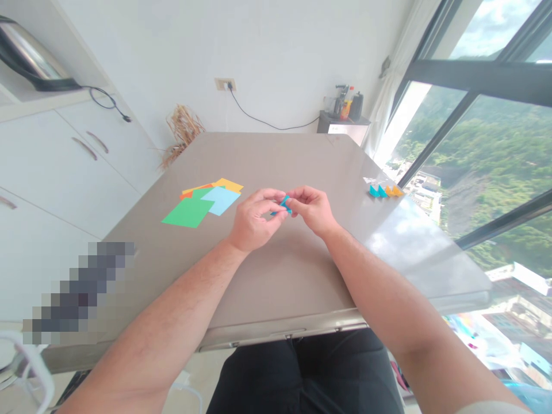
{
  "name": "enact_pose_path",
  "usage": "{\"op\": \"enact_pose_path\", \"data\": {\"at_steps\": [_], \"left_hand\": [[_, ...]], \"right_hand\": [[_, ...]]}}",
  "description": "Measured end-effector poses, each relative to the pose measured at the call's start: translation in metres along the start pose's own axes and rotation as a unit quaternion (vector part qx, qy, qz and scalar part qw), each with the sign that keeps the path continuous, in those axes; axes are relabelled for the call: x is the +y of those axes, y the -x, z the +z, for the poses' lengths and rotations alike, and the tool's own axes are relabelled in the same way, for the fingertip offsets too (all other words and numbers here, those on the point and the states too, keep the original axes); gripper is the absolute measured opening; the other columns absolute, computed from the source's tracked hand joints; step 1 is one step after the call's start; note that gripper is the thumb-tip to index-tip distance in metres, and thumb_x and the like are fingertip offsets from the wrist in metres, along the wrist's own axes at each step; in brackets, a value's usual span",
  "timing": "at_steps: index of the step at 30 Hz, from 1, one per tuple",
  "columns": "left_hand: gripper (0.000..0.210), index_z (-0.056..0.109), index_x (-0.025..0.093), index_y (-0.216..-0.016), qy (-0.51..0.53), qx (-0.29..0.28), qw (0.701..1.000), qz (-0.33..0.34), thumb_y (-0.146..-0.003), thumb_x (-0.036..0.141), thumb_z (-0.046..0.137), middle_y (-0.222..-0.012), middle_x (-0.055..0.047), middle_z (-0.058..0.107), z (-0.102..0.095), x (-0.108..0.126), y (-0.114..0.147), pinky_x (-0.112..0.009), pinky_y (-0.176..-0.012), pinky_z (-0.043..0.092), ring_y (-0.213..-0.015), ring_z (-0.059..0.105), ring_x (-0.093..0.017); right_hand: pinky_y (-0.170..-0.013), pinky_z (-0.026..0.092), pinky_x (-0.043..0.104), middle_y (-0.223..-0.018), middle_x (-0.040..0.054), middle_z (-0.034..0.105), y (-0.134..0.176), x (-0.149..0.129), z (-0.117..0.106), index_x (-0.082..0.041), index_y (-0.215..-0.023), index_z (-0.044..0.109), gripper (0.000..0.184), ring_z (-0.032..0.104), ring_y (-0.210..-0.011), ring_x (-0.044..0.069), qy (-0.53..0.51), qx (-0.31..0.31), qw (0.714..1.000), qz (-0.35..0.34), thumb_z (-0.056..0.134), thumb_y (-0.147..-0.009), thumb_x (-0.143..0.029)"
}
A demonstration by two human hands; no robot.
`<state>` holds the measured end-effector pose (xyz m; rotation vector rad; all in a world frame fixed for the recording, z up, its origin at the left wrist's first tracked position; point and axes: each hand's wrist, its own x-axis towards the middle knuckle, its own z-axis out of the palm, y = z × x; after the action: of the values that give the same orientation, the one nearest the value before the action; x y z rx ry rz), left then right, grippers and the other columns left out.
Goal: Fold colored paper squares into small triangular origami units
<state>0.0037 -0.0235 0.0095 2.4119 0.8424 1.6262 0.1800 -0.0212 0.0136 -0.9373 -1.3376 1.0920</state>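
Both my hands meet over the middle of the table, pinching one small folded piece of blue paper [285,200]. My left hand [257,217] grips its left side between thumb and fingers. On the opposite side my right hand [311,208] holds it with thumb and fingertips. Much of the paper is hidden behind the fingers, so its full shape does not show. Left of my hands lie flat sheets: a green sheet [192,210], a light blue sheet [221,199] and yellow-orange sheets [229,184], partly overlapping.
Several small folded paper shapes, blue [378,191] and orange [394,191], stand in a row near the table's right edge, beside white scraps [370,180]. The grey-brown table [276,155] borders a large window on the right. A pixelated dark patch [81,290] covers something at the left edge.
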Motion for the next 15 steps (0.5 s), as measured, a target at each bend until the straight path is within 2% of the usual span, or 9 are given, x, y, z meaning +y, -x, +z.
{"op": "enact_pose_path", "data": {"at_steps": [8,15], "left_hand": [[0.006,0.071,0.020,-0.077,0.022,-0.003,1.000,0.004,-0.082,0.017,0.071,-0.100,-0.005,0.078,0.0016,-0.0018,0.0000,-0.033,-0.085,0.058,-0.091,0.073,-0.018],[0.011,0.072,0.021,-0.075,0.051,-0.009,0.994,-0.097,-0.083,0.029,0.072,-0.099,-0.006,0.078,0.0021,-0.0009,-0.0005,-0.034,-0.085,0.058,-0.091,0.074,-0.019]], "right_hand": [[-0.053,0.049,0.026,-0.075,0.0009,0.070,-0.0020,0.0043,-0.0032,-0.019,-0.085,0.072,0.033,0.058,-0.059,0.011,0.003,-0.026,1.000,0.002,0.082,-0.069,-0.045],[-0.053,0.052,0.027,-0.074,-0.0007,0.070,-0.0029,0.0014,-0.0069,-0.018,-0.086,0.073,0.026,0.056,-0.053,0.009,-0.053,-0.057,0.996,0.044,0.078,-0.068,-0.036]]}}
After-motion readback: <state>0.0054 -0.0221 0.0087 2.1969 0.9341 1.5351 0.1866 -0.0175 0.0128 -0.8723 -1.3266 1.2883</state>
